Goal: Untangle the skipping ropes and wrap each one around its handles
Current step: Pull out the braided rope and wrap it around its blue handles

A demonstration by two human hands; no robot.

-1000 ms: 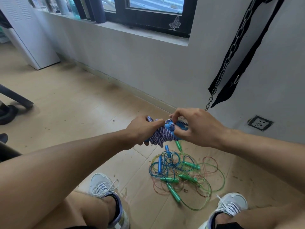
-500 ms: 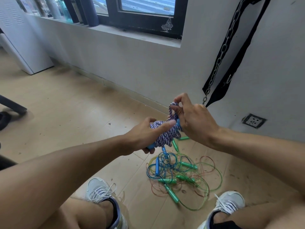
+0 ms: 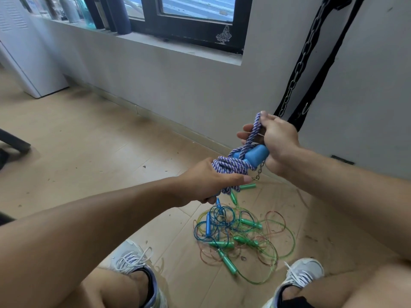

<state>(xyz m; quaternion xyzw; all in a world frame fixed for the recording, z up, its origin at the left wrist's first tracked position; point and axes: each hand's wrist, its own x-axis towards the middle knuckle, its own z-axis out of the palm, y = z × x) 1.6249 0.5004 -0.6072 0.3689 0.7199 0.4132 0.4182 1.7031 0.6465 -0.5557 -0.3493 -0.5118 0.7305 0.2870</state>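
A purple-and-white braided skipping rope (image 3: 231,166) is wound in several turns around its blue handles (image 3: 255,154). My left hand (image 3: 206,182) grips the wound bundle from below and the left. My right hand (image 3: 273,141) pinches the rope's free end and holds it up above the handles, taut. On the floor between my feet lies a tangle of thin plastic ropes (image 3: 242,236), blue, green and reddish, with green handles (image 3: 226,262) and a blue handle (image 3: 208,223) among the loops.
A grey wall with a black-framed window (image 3: 189,21) runs behind. A steel chain (image 3: 300,61) and black straps (image 3: 318,74) hang on the wall at right, the chain's end near my right hand. My two sneakers (image 3: 133,263) flank the tangle. A white cabinet (image 3: 29,52) stands far left.
My right hand has risen and moved right, drawing the braided rope's end up from the bundle. The left hand followed upward with the bundle. The view shifted left.
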